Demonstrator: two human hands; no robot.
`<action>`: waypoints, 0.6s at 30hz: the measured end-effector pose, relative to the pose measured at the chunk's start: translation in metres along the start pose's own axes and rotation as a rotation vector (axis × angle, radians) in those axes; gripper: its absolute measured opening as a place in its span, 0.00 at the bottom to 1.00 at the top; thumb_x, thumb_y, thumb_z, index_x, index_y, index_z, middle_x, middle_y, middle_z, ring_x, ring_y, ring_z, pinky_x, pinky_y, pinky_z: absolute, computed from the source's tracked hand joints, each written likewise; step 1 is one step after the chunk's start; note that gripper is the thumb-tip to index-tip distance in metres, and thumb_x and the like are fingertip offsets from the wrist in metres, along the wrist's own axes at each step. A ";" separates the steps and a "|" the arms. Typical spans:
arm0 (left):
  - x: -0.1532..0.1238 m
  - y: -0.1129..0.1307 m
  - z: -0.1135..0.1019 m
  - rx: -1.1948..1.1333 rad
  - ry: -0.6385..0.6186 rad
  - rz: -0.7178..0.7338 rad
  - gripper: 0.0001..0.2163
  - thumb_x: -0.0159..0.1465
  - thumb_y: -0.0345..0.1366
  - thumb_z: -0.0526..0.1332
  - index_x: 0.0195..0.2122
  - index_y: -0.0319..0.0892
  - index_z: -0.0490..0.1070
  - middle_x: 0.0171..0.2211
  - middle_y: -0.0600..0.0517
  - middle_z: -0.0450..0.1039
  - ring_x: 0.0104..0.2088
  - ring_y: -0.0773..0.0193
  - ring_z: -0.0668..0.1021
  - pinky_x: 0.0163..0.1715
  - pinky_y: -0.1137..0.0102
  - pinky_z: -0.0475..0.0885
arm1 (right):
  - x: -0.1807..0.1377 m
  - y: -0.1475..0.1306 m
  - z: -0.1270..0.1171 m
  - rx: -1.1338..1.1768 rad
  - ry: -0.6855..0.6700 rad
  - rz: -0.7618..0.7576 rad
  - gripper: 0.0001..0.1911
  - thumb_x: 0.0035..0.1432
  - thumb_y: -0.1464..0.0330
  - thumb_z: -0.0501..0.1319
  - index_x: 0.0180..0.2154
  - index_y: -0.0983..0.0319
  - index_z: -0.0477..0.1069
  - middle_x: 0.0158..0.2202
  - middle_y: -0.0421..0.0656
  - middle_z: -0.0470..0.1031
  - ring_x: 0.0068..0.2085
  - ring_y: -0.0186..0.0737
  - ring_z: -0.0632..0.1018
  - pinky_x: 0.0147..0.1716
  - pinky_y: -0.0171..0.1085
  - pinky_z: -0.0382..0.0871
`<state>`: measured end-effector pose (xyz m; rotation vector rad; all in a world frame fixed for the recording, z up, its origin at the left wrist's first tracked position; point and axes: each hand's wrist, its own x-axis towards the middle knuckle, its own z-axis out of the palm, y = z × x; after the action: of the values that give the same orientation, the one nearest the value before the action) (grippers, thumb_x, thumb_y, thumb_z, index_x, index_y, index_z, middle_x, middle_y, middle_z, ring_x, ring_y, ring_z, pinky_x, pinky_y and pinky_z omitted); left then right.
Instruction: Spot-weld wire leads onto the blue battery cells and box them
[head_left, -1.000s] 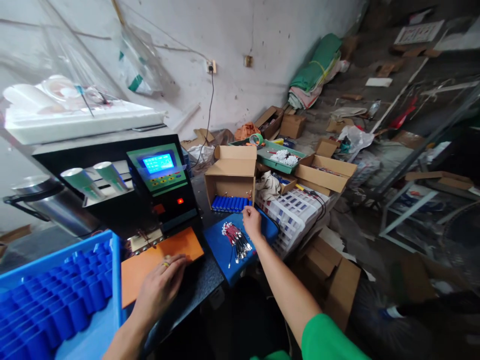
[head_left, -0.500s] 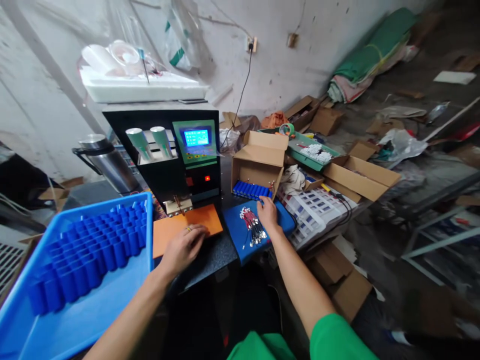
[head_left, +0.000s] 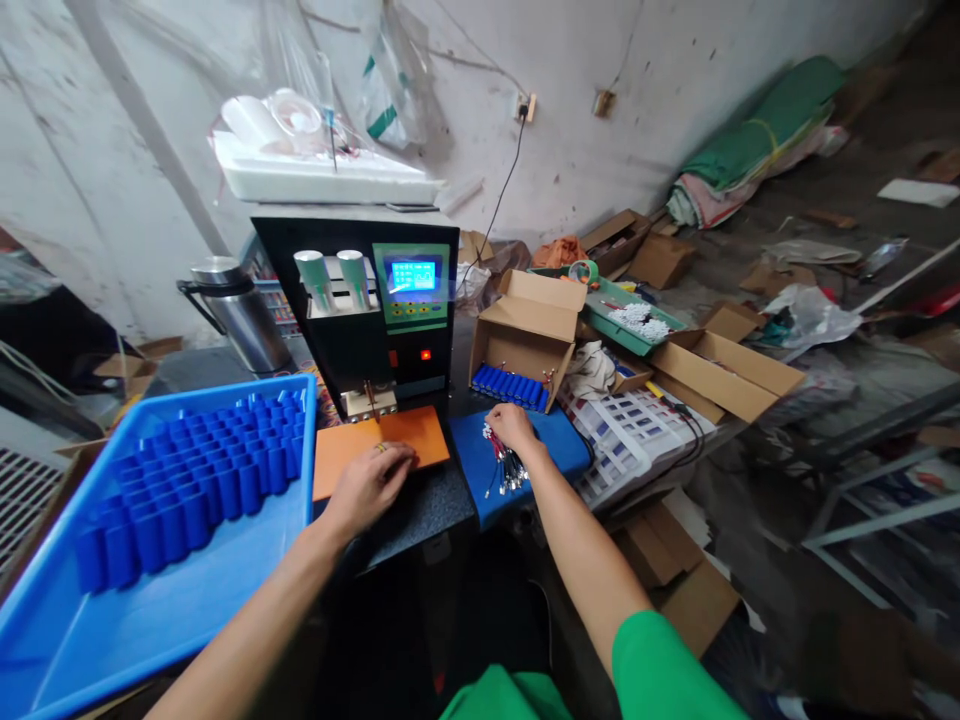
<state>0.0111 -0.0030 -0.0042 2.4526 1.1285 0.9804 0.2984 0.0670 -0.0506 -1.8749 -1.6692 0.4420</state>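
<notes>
My left hand (head_left: pixel 373 482) rests on the orange board (head_left: pixel 427 437), its fingers curled together; anything inside them is hidden. In front of the black machine (head_left: pixel 330 350) with a lit screen, the board lies under two thin copper-coloured pins (head_left: pixel 369 395). On the blue pad (head_left: pixel 469 460), my right hand (head_left: pixel 514 430) has its fingertips pinched together at the white plug ends of a bundle of red and black wire leads (head_left: pixel 511 470). What lies between these fingertips is too small to make out. Behind that hand, a cardboard box (head_left: pixel 525 330) holds a row of blue cylindrical cells (head_left: pixel 510 386).
On the left stands a blue tray (head_left: pixel 202 600) with many upright blue-wrapped cells (head_left: pixel 180 500). A steel jug (head_left: pixel 240 315) is behind it. To the right are a white plastic basket (head_left: pixel 622 440), a green tray (head_left: pixel 619 315) of small white parts and an open cardboard box (head_left: pixel 731 375).
My right hand has moved left from the pad beside the box onto the plug ends of the wire leads. My left hand stays on the orange board. The camera view has shifted slightly.
</notes>
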 end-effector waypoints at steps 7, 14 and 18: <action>0.000 0.000 0.001 -0.004 -0.001 0.003 0.11 0.68 0.38 0.53 0.40 0.42 0.73 0.39 0.49 0.78 0.40 0.62 0.79 0.42 0.67 0.74 | -0.001 0.007 -0.006 0.477 0.056 0.060 0.06 0.48 0.68 0.65 0.23 0.64 0.75 0.22 0.40 0.75 0.26 0.36 0.73 0.28 0.32 0.63; -0.001 -0.004 0.002 -0.006 0.024 -0.022 0.11 0.68 0.40 0.54 0.41 0.42 0.73 0.39 0.49 0.79 0.39 0.62 0.80 0.40 0.68 0.74 | -0.005 -0.014 -0.055 0.861 0.141 0.123 0.15 0.44 0.59 0.69 0.26 0.64 0.73 0.16 0.33 0.64 0.19 0.29 0.62 0.18 0.30 0.54; -0.002 -0.001 0.001 -0.043 0.087 -0.099 0.14 0.66 0.43 0.55 0.48 0.41 0.71 0.39 0.48 0.79 0.33 0.63 0.80 0.34 0.69 0.75 | -0.012 -0.040 -0.070 1.083 0.215 0.094 0.17 0.43 0.58 0.70 0.29 0.63 0.71 0.17 0.32 0.61 0.18 0.27 0.60 0.16 0.27 0.50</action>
<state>0.0104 -0.0033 -0.0063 2.3168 1.2308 1.0794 0.3073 0.0426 0.0271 -1.1125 -0.8708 0.9127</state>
